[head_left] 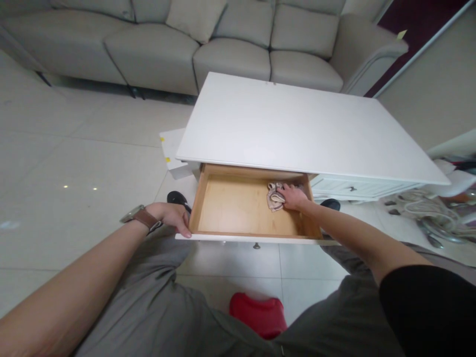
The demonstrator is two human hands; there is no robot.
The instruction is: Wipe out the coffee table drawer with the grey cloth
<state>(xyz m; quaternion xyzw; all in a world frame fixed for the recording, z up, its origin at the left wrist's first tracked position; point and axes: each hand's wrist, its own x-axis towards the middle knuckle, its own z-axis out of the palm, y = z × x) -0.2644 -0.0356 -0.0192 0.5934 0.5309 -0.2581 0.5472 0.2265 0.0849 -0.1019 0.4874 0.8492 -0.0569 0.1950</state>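
Observation:
A wooden drawer (234,208) is pulled out from the white cabinet (297,131). My left hand (174,217) grips the drawer's front left corner, thumb on the white front edge and the other fingers mostly hidden outside. Inside the drawer, at its right side, my right hand (294,197) presses on a crumpled patterned cloth (275,199), its fingers closed over it. The cloth lies on the drawer's bottom near the right wall. A small dark knob (256,246) sticks out of the drawer front.
Behind the cabinet stands a long grey sofa (232,57). A white box (174,148) with yellow marks is on the floor to the left. A red stool (258,315) sits between my legs. At the right lie a coiled hose (418,208) and other items. Another closed drawer (349,187) is alongside.

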